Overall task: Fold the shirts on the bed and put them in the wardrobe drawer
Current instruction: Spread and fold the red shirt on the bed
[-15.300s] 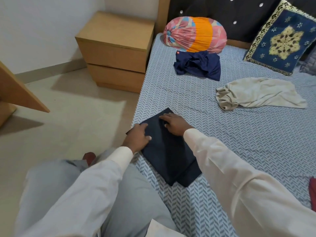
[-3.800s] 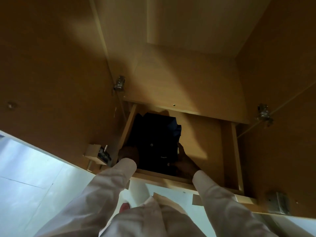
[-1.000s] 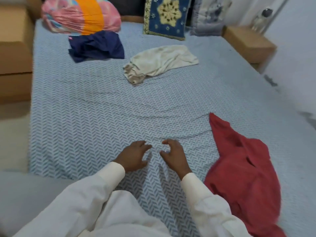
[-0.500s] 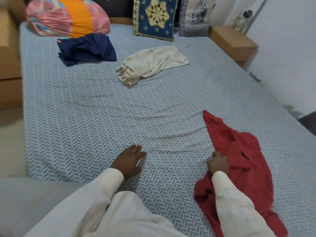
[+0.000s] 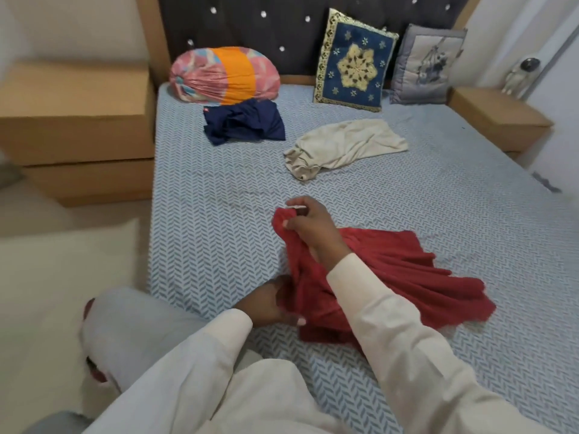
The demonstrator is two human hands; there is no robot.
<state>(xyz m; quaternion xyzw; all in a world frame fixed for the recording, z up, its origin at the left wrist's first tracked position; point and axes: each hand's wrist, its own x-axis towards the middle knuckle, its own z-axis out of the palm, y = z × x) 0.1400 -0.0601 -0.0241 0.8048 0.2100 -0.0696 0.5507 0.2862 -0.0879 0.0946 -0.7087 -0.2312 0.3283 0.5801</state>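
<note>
Both hands are on the red shirt point(image 5: 391, 267), which lies bunched and rumpled on the bed point(image 5: 219, 198) close to the near edge, right in front of the person. The right hand point(image 5: 308, 225) has its fingers curled tight round a gathered end of the cloth and lifts it just off the sheet; the left hand point(image 5: 266, 305) grips the near side of the heap lower down, thumb over the fabric. Nothing is flat yet, so this looks like the opening of the fold: finding the shirt's edges and spreading it out. To do it well, the hands want to be on matching points, shoulder and shoulder or hem and hem, and from this angle I can't tell which part either one has. Then a lift, a shake and a lay-down on the open stretch of sheet towards the middle, front face down, sleeves out, creases smoothed by flat palms before the first fold. Pulling while it is twisted would lock the wrinkles in. Farther up the bed wait the navy shirt point(image 5: 247, 123), crumpled near the headboard, and the cream shirt point(image 5: 344, 145) to its right, both unfolded. The wardrobe drawer is out of view.
</note>
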